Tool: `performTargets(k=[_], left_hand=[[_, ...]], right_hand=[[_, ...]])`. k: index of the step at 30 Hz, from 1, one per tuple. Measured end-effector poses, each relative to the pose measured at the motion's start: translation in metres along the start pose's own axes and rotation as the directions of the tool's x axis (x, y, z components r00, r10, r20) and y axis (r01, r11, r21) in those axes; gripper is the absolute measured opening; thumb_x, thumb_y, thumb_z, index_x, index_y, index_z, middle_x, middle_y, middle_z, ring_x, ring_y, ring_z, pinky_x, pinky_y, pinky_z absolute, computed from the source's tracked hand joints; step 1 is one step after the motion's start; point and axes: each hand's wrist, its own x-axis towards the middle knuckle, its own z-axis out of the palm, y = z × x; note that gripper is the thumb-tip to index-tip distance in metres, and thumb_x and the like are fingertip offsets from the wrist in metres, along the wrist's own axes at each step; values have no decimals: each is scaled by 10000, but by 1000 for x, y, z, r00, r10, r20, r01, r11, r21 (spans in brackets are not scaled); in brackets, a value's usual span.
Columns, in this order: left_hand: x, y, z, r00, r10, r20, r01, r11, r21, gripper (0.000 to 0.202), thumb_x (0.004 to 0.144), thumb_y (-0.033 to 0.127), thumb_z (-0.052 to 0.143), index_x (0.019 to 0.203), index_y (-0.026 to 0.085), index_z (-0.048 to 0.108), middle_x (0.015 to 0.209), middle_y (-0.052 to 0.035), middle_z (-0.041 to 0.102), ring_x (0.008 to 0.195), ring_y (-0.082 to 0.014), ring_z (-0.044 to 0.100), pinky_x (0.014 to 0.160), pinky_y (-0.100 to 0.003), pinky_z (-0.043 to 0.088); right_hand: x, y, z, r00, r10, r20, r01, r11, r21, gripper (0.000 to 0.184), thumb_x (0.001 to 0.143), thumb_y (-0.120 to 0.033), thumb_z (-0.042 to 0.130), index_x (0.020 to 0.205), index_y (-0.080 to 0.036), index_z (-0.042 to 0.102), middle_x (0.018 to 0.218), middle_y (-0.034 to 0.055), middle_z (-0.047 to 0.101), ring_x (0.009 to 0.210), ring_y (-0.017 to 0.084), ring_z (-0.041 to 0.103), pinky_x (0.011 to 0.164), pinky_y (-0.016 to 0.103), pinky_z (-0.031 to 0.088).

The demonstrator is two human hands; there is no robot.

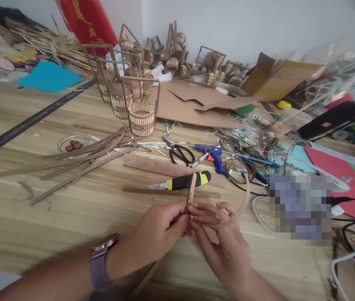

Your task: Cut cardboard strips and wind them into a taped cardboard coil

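Note:
My left hand point(165, 223), with a watch point(104, 255) on its wrist, pinches a narrow brown cardboard strip point(191, 190) near the table's front. My right hand point(223, 240) grips the same strip from the other side, fingertips meeting the left ones. One part of the strip stands up between the hands; a paler length curves over the right hand in a loop. Where the fingers meet, the join is hidden. Just beyond the hands lie a black and yellow utility knife point(185, 180) with its blade out and a flat cardboard strip point(168, 191).
Scissors point(180, 154) and a blue glue gun point(214, 155) lie past the knife. Small wooden-slat buckets point(142, 119) with tall handles stand behind. Loose brown strips point(83, 167) spread at left. A cardboard sheet point(193, 102) and an open box point(286, 79) sit farther back. Cables tangle at right.

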Motion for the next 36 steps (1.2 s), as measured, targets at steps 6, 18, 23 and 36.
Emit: performTargets(k=[6, 18, 23, 36], left_hand=[[0, 2, 0, 1000, 6, -2, -6, 1000, 2, 270, 969, 280, 457, 785, 169, 621, 762, -27, 699, 695, -157, 630, 610, -236, 448], [-2, 4, -1, 999, 34, 7, -34, 999, 18, 271, 948, 229, 451, 747, 169, 622, 718, -17, 691, 654, -148, 621, 587, -232, 421], [0, 2, -2, 999, 32, 33, -31, 999, -22, 248, 960, 280, 473, 810, 172, 638, 780, -23, 704, 699, -162, 630, 610, -241, 430], [0, -1, 2, 1000, 17, 22, -17, 999, -31, 325, 995, 394, 434, 908, 163, 646, 838, -61, 714, 750, -190, 654, 645, -264, 483]], right_hand=[[0, -1, 0, 1000, -10, 18, 10, 1000, -2, 114, 927, -126, 590, 952, -235, 616, 885, 15, 796, 831, 197, 749, 930, 379, 376], [2, 0, -4, 1000, 5, -25, -5, 1000, 5, 159, 901, -123, 579, 974, -264, 586, 850, -2, 791, 795, 211, 751, 877, 383, 454], [1, 0, -2, 1000, -2, -25, 3, 999, 39, 162, 899, -104, 574, 967, -251, 580, 845, 3, 782, 832, 210, 756, 887, 385, 450], [-1, 4, 3, 998, -59, 7, 59, 997, -55, 91, 955, -148, 561, 960, -223, 612, 904, 40, 798, 888, 216, 746, 922, 400, 404]])
